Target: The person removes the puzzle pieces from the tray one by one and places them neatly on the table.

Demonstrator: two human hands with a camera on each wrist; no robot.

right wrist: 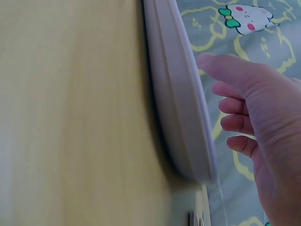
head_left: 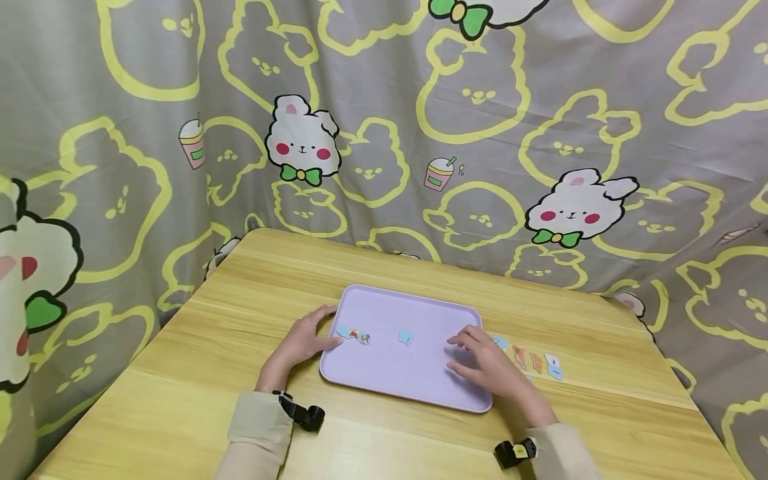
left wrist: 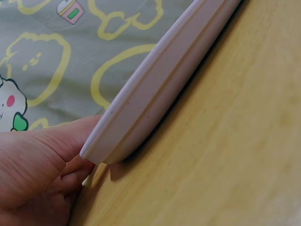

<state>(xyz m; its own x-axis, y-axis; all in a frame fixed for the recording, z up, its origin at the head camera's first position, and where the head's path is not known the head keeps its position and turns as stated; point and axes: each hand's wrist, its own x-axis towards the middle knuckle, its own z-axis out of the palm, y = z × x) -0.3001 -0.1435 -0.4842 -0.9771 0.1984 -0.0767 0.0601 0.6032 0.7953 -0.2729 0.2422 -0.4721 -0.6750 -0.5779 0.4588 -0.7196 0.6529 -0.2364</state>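
A lilac tray (head_left: 384, 370) lies on the wooden table. My left hand (head_left: 303, 341) grips its left edge; in the left wrist view the thumb crosses the rim and the other fingers are outside it. Over the tray's right side hovers my right hand (head_left: 491, 365), fingers loosely bent and holding nothing. Near the left rim, small colourful puzzle pieces (head_left: 354, 335) lie together. One light blue puzzle piece (head_left: 405, 338) sits apart in the tray's middle. Right of the tray, several puzzle pieces (head_left: 537, 363) rest on the table, partly hidden by the right hand.
The wooden table (head_left: 198, 360) extends around the tray on all sides. A grey curtain (head_left: 372, 73) with cartoon prints hangs along its back and sides. A black wrist camera (head_left: 307, 415) is strapped to the left wrist, another camera (head_left: 513, 453) to the right.
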